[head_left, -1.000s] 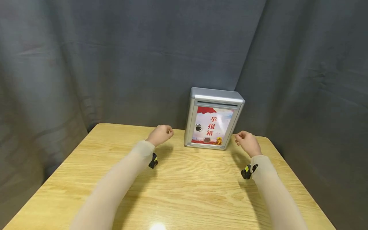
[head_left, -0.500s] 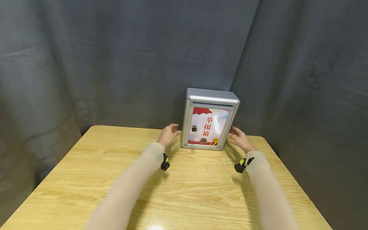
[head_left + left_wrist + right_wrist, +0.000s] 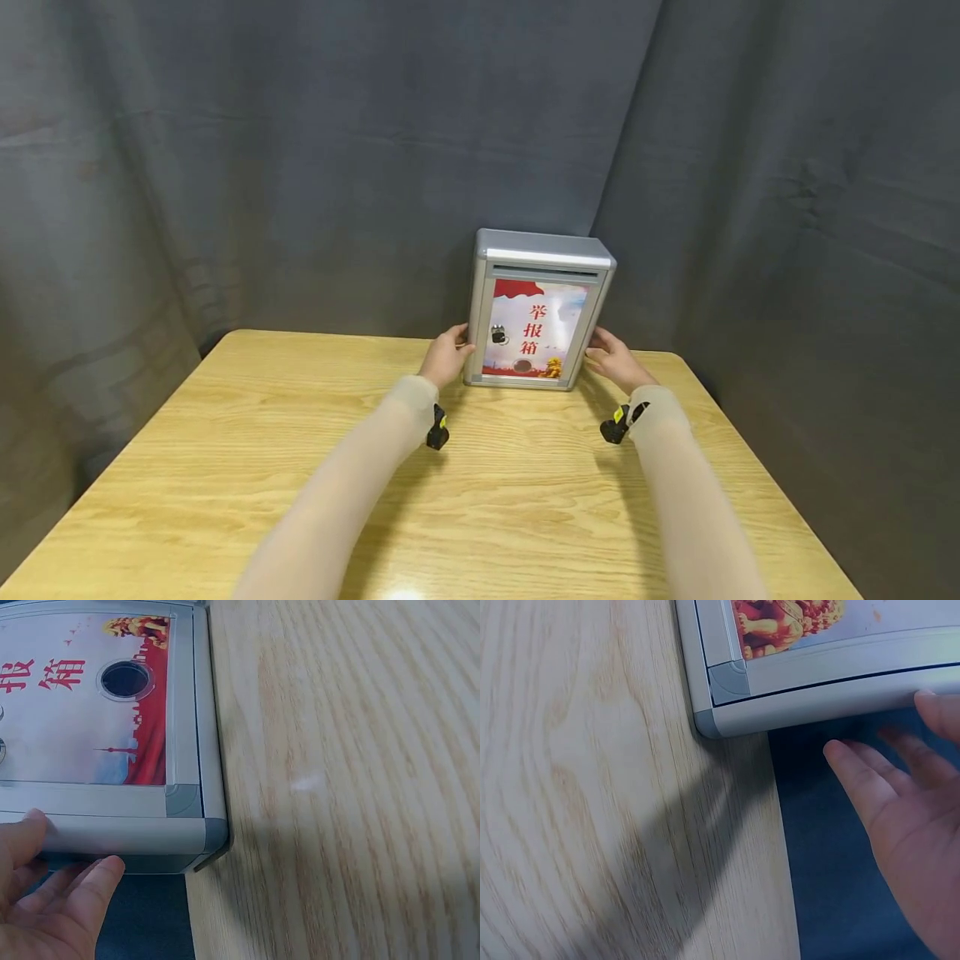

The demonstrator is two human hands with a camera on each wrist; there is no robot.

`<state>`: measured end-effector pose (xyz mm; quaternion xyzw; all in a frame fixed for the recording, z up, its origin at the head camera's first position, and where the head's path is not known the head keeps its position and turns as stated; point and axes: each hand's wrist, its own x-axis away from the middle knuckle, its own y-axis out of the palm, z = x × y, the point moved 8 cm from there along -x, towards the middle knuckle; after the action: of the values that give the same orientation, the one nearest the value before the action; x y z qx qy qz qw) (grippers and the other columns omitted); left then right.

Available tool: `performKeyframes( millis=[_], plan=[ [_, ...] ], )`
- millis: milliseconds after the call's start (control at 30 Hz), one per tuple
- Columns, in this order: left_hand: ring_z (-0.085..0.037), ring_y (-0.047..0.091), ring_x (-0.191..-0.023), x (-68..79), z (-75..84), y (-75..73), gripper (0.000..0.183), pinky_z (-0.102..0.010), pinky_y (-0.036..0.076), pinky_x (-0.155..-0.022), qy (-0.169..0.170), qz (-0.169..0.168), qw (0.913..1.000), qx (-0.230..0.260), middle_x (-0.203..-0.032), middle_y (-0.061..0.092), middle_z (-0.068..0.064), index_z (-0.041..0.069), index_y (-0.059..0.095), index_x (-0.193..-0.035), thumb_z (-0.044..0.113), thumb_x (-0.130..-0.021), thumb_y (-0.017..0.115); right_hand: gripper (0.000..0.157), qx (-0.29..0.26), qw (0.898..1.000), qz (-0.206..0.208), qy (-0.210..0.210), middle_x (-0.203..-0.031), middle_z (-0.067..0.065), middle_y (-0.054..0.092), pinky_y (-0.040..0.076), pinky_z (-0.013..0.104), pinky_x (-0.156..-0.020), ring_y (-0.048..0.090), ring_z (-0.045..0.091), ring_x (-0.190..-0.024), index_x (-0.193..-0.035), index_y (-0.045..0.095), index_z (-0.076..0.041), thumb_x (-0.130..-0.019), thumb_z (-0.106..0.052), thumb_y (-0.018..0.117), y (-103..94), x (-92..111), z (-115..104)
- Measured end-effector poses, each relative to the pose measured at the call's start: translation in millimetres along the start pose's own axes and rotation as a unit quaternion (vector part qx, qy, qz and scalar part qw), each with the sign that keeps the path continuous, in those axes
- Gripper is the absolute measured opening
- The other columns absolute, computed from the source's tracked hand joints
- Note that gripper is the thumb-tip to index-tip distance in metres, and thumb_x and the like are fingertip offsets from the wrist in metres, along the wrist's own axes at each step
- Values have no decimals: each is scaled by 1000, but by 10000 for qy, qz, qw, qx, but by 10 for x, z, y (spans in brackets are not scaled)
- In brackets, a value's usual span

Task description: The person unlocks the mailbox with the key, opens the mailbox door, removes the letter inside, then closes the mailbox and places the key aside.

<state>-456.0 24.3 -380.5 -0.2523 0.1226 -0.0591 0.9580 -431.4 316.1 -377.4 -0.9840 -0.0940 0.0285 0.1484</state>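
Note:
A silver metal report box (image 3: 558, 325) stands at the table's back edge, with a slot (image 3: 545, 272) along its top front. Its printed front panel carries red lettering, a lock with a black-headed key (image 3: 498, 335) and a round window (image 3: 125, 680) low down. My left hand (image 3: 444, 360) is at the box's left side, thumb on the front frame and nearly straight fingers along the side wall. On the opposite side is my right hand (image 3: 919, 832), its thumb tip at the front edge and its extended fingers reaching back beside the wall.
The wood-grain table (image 3: 510, 475) extends toward me from the box. Dark grey curtains (image 3: 360, 167) hang behind it and to both sides. Each wrist wears a small black camera, such as the one on the right wrist (image 3: 615, 427).
Both hands have moved inward from beside the box to its two sides. The head view has shifted slightly, so the box appears further left; it stands in the same place on the table.

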Motion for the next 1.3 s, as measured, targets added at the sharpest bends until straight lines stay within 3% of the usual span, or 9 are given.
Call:
performKeyframes(
  millis=[333,700,967,1067,1300],
  plan=[
    [-29,60,-117,5,-41,-17,50,-40,50,-96,-76,65,9999,81,-130,60,-19,1,44,-142,14,-96,60,57,-414,9990,68,-164,-146,34,20,23,56,-114,26,43,-136,-152,-1,5,-102,6,29,44,-45,21],
    [-27,60,-118,33,-44,-18,47,-38,51,-96,-9,136,9999,-16,-131,60,-18,2,46,-141,13,-97,58,59,-844,9961,55,-233,-158,27,-8,19,57,-115,7,43,-145,-151,-7,4,-102,8,25,122,0,-15],
    [-28,57,-123,33,-4,0,49,-39,49,-99,42,16,10000,-32,-134,58,-17,3,46,-142,15,-97,59,50,-865,9955,-2,-395,-153,32,12,21,59,-114,28,37,-135,-147,6,6,-101,10,26,82,21,-2],
    [-28,56,-124,32,-3,5,50,-39,49,-99,-7,-45,10000,34,-135,57,-17,4,45,-143,15,-97,59,50,-809,9960,-12,-380,-151,33,16,21,58,-114,30,35,-133,-146,7,5,-101,10,27,68,15,6],
    [-27,56,-124,28,-5,14,50,-37,48,-99,-10,-50,9999,132,-135,56,-17,3,44,-143,14,-97,58,64,-776,9965,-78,-302,-156,33,1,18,58,-115,11,47,-143,-152,-9,-1,-101,9,29,63,18,4]
  ],
)
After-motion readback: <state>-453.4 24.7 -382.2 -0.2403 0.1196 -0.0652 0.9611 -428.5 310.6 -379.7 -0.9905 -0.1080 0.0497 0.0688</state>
